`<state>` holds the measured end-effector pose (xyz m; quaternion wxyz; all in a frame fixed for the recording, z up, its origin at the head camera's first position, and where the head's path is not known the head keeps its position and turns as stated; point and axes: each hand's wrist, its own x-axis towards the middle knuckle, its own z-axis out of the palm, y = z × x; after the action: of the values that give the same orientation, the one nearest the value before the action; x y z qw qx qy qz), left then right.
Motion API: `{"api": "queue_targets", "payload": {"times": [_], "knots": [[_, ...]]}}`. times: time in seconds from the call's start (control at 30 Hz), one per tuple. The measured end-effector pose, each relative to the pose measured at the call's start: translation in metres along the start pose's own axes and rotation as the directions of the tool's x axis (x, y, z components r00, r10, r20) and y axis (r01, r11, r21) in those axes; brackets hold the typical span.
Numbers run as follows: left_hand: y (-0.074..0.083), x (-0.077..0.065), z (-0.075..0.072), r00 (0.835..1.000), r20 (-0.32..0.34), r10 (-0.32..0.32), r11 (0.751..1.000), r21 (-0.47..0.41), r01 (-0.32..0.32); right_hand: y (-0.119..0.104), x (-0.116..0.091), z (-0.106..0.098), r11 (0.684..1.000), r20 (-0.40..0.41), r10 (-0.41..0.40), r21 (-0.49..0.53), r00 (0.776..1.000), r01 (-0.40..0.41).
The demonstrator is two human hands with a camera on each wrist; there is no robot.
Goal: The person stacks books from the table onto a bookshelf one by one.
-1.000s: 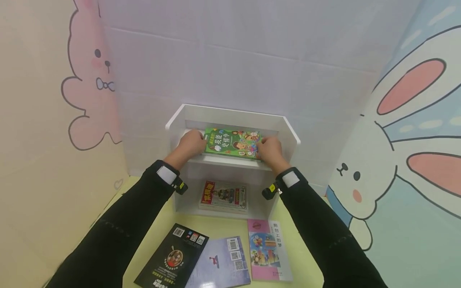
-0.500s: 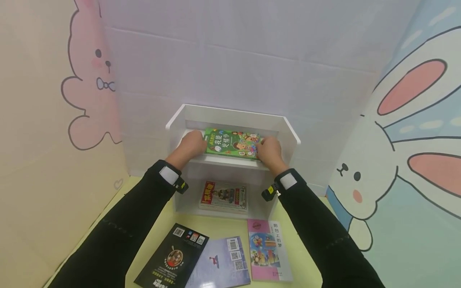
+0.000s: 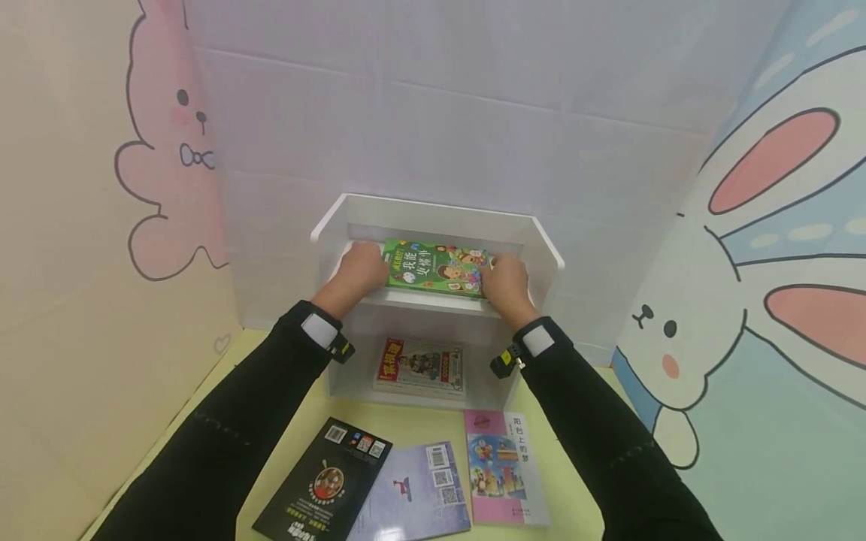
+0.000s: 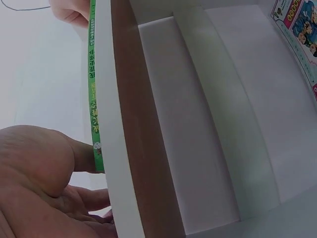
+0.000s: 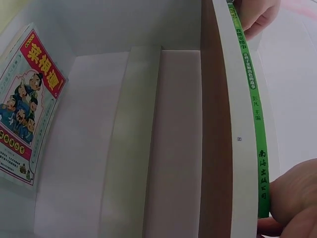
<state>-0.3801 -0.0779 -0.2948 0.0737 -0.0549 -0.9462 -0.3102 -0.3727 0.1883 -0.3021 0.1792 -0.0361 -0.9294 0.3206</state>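
A green picture-covered book (image 3: 436,268) lies flat on the upper shelf of a small white bookcase (image 3: 433,302), its spine along the front edge. My left hand (image 3: 361,270) holds its left end; in the left wrist view the thumb (image 4: 81,157) presses the spine corner and the other fingers lie lower, by the shelf edge. At the opposite end my right hand (image 3: 509,285) grips the book, the thumb at the end of the green spine (image 5: 257,114) in the right wrist view. The rest of those fingers are partly hidden.
On the lower shelf lies a stack of books with a red-and-white cover (image 3: 421,368). In front, on the yellow surface, are a black book (image 3: 325,481), a lavender book (image 3: 413,492) and a pink-and-white book (image 3: 507,469). Fabric walls with cartoon rabbits (image 3: 683,338) surround the bookcase.
Almost nothing differs: the wrists shift very slightly, while the green book stays in place on the upper shelf with both hands at its ends.
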Motion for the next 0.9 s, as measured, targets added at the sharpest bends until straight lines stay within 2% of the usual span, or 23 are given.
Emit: {"api": "queue_targets", "payload": {"times": [0.17, 0.3, 0.4, 0.5, 0.6, 0.67, 0.77, 0.9], "knots": [[-0.001, -0.003, 0.000, 0.998, -0.056, 0.006, 1.000, -0.001, -0.006, 0.001, 0.000, 0.001, 0.999, -0.039, -0.051, -0.005, 0.998, 0.051], [-0.003, -0.011, -0.001, 0.992, -0.123, 0.025, 1.000, 0.008, -0.024, 0.000, -0.010, 0.000, 0.992, -0.096, -0.119, 0.020, 0.988, 0.122], [-0.004, -0.025, -0.004, 0.980, -0.184, 0.078, 0.997, -0.001, -0.079, -0.002, -0.029, -0.004, 0.978, -0.144, -0.202, 0.017, 0.969, 0.207], [-0.003, -0.052, -0.005, 0.968, -0.206, 0.145, 0.988, -0.028, -0.154, -0.001, -0.059, -0.010, 0.952, -0.182, -0.303, -0.008, 0.935, 0.306], [-0.006, -0.085, -0.002, 0.961, -0.188, 0.202, 0.976, -0.045, -0.214, 0.005, -0.093, -0.012, 0.925, -0.179, -0.377, -0.021, 0.909, 0.380], [-0.013, -0.106, 0.005, 0.962, -0.155, 0.223, 0.972, -0.042, -0.232, 0.011, -0.114, -0.009, 0.919, -0.145, -0.392, -0.011, 0.909, 0.394], [-0.034, -0.132, 0.024, 0.974, -0.086, 0.210, 0.976, -0.042, -0.214, 0.027, -0.140, 0.005, 0.931, -0.052, -0.365, 0.010, 0.930, 0.366], [-0.080, -0.157, 0.060, 0.991, 0.015, 0.131, 0.991, -0.034, -0.131, 0.055, -0.164, 0.033, 0.965, 0.081, -0.263, 0.035, 0.961, 0.261]]}}
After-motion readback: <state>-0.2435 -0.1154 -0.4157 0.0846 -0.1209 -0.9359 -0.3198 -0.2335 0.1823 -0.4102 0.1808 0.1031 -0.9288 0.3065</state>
